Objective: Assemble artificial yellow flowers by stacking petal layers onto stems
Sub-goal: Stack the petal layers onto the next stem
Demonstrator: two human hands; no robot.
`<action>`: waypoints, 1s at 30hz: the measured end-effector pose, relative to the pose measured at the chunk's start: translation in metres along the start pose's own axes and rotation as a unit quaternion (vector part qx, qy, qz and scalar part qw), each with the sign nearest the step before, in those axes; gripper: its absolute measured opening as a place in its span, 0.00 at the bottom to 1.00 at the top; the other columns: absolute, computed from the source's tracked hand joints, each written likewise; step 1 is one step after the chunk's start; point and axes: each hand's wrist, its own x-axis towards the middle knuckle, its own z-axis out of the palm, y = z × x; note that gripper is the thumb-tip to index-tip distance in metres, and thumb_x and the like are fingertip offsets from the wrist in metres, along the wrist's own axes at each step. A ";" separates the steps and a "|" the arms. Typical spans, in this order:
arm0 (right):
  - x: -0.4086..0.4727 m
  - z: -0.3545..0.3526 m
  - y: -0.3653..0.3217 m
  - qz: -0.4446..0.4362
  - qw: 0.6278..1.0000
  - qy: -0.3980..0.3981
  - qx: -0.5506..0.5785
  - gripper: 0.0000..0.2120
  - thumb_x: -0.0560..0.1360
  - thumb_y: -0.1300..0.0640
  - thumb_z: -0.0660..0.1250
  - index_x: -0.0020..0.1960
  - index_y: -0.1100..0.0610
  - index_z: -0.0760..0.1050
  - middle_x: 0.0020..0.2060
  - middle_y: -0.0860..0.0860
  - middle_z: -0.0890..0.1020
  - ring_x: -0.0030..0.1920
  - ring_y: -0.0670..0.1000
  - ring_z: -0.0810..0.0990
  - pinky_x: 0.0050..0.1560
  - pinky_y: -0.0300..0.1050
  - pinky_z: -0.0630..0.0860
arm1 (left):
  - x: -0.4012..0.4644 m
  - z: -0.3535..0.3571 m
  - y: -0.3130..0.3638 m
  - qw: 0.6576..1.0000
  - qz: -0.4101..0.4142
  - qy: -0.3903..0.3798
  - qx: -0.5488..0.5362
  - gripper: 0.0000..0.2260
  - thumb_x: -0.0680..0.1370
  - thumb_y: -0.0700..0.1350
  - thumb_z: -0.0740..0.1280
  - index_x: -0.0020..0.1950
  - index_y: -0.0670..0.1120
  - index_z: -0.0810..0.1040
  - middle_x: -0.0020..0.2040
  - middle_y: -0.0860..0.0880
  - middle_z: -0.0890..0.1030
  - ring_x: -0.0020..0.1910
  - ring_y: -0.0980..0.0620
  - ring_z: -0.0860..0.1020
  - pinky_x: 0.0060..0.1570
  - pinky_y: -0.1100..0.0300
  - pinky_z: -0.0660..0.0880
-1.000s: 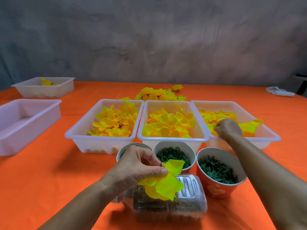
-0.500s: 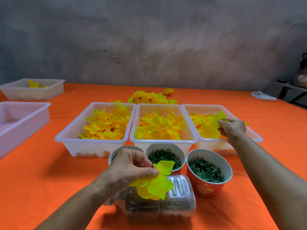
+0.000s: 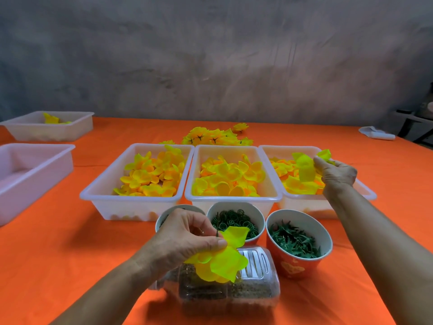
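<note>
Since half a second ago, the right hand (image 3: 335, 175) has lifted out of the right bin (image 3: 365, 195), and a pale yellow petal layer (image 3: 304, 168) now hangs from its pinched fingers above the heap inside. The left hand (image 3: 187, 238) keeps its place over the cups.

An orange table (image 3: 70, 266) carries everything. Three white bins sit side by side: the left bin (image 3: 103, 202) and the middle bin (image 3: 234, 199) both hold yellow-orange petals, as does the right one. Two more white trays (image 3: 35, 174) stand at the far left. Behind the bins lies a pile of finished flowers (image 3: 215, 137).

A clear plastic box (image 3: 257, 277) lies nearest the camera, under the left hand. Just beyond it stand three cups: a red cup of green calyx pieces (image 3: 297, 242), a middle cup of green rings (image 3: 236, 221), and a third cup (image 3: 164, 216) mostly hidden by the left hand.

That hand pinches a half-built yellow flower (image 3: 222, 263) between thumb and fingers; a thin dark stem (image 3: 217, 225) pokes up from the grip.
</note>
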 end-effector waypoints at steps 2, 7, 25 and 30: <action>-0.005 -0.001 -0.006 0.006 0.998 -0.048 0.031 0.09 0.72 0.63 0.72 0.37 0.55 0.74 0.26 0.46 0.79 0.26 0.41 0.73 0.29 0.35 0.70 | 0.000 0.001 0.001 1.000 0.000 0.006 0.001 0.09 0.58 0.48 0.77 0.30 0.44 0.82 0.35 0.46 0.84 0.33 0.55 0.79 0.31 0.65 0.74; -0.029 -0.002 -0.023 0.025 0.988 -0.145 0.053 0.09 0.73 0.64 0.69 0.39 0.53 0.74 0.20 0.41 0.76 0.23 0.38 0.73 0.26 0.32 0.71 | -0.003 0.003 0.005 1.000 -0.005 0.018 -0.012 0.07 0.59 0.43 0.77 0.29 0.44 0.81 0.36 0.44 0.84 0.33 0.53 0.79 0.32 0.63 0.76; -0.169 -0.008 -0.061 0.163 0.881 -0.437 0.085 0.23 0.58 0.65 0.71 0.54 0.60 0.76 0.41 0.56 0.83 0.33 0.49 0.82 0.33 0.40 0.76 | -0.011 0.007 0.010 0.997 -0.011 0.067 0.032 0.08 0.63 0.40 0.79 0.28 0.48 0.83 0.39 0.43 0.85 0.40 0.48 0.80 0.48 0.50 0.78; -0.189 -0.004 -0.062 0.168 0.871 -0.461 0.030 0.24 0.56 0.64 0.72 0.52 0.60 0.76 0.39 0.55 0.82 0.34 0.49 0.81 0.29 0.37 0.76 | -0.012 0.007 0.009 0.997 0.000 0.070 0.029 0.05 0.64 0.40 0.78 0.34 0.45 0.84 0.38 0.44 0.85 0.40 0.49 0.81 0.47 0.52 0.78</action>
